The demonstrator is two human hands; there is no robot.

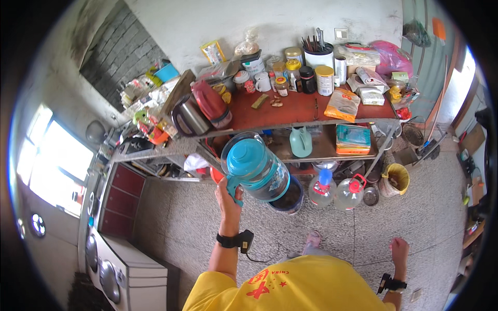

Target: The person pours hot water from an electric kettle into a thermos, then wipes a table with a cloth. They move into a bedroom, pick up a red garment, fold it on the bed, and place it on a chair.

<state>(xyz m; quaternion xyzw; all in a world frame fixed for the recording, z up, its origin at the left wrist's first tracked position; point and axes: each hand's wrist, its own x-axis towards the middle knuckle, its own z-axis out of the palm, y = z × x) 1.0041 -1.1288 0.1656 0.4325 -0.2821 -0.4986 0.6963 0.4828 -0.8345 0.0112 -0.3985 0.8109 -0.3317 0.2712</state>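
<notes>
A clear jug with a turquoise lid, handle and base (260,171) hangs in the air in front of the shelf. My left hand (225,194) is wrapped around its handle. Flower decoration shows on the jug's side, and it leans to the right. Down at my right side, my right hand (399,247) hangs away from everything, its fingers curled and nothing visible in them. Partly hidden behind the jug, a dark-rimmed bucket (297,198) stands on the floor. Beside it are two large plastic bottles, one with a blue cap (322,190) and one with a red cap (349,196).
The red shelf top (288,110) carries a steel kettle (190,116), a pink thermos jug (210,103), several jars and an orange packet (342,104). A pale green pitcher (300,143) sits on the lower shelf. A yellow-lined bin (393,179) stands at right, a white cabinet (144,280) at left.
</notes>
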